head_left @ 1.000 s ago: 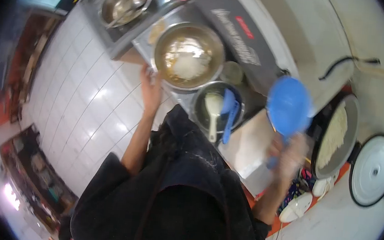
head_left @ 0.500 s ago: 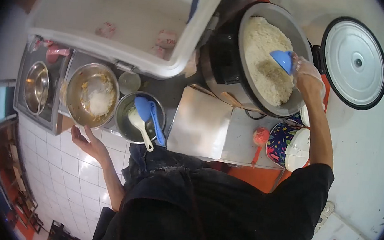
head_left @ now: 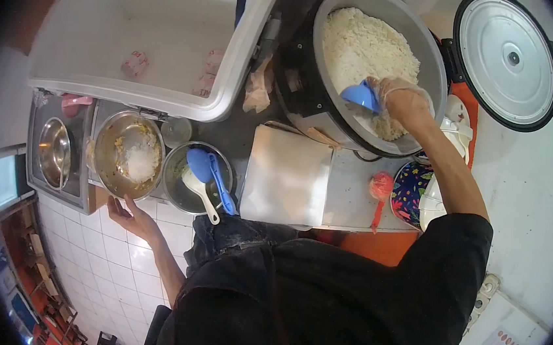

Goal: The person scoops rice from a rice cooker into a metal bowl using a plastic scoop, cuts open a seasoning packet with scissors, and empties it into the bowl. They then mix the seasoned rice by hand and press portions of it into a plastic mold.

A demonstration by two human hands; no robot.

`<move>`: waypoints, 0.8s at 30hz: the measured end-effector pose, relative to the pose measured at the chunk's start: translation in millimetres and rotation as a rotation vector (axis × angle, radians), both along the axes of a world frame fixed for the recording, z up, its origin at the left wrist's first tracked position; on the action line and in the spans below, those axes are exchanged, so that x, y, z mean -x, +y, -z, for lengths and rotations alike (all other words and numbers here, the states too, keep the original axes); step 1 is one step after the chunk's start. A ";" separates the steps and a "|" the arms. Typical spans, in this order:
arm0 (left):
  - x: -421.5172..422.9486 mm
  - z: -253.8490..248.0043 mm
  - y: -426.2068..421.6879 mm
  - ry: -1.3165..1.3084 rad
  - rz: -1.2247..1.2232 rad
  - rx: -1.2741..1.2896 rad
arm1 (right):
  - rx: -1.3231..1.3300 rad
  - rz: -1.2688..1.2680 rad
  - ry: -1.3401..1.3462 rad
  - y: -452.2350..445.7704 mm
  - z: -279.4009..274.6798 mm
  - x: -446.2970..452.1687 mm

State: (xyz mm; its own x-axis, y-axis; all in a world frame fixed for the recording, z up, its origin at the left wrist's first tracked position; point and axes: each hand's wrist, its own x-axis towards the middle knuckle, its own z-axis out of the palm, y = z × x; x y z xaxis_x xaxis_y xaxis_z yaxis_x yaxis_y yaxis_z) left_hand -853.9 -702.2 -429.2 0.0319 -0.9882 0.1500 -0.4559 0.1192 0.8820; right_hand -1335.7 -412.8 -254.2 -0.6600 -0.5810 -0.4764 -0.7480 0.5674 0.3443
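My right hand (head_left: 404,103), in a clear plastic glove, grips a blue scoop (head_left: 361,96) low over the white rice (head_left: 373,43) in the large rice cooker (head_left: 297,82). The scoop is tilted, and its inside is hidden from me. At the lower edge of a steel bowl (head_left: 101,157) is my left hand (head_left: 129,217), fingers apart, the fingertips at or just under the rim. Inside that bowl, a mound of white rice (head_left: 140,162) lies with yellowish bits around it.
A second pot (head_left: 171,193) holds a blue paddle (head_left: 219,184) and a cream spoon (head_left: 204,192). Wrapping sheets (head_left: 287,180) lie at centre. A white cool box (head_left: 125,93) stands behind; the cooker lid (head_left: 484,59) is raised. A red ladle-like thing (head_left: 381,187) and patterned tub (head_left: 407,192) are right.
My right hand and the scoop have moved left and down across the rice toward the cooker's near side. My left hand stays by the bowl. The whole view has shifted somewhat.
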 end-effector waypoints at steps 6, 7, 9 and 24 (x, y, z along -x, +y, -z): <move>-8.5 1.5 -2.2 0.000 -0.013 0.016 | 0.215 -0.149 -0.151 18.8 -5.5 -15.0; -10.5 1.5 -3.4 0.004 -0.021 -0.001 | 0.238 -0.174 -0.194 16.6 -12.1 -19.9; -11.8 1.0 -4.2 0.011 -0.025 -0.008 | 0.170 0.013 -0.269 13.1 -31.5 -20.7; -20.6 6.1 -11.8 0.006 -0.023 0.007 | 1.382 1.192 -1.061 78.2 -30.7 -21.2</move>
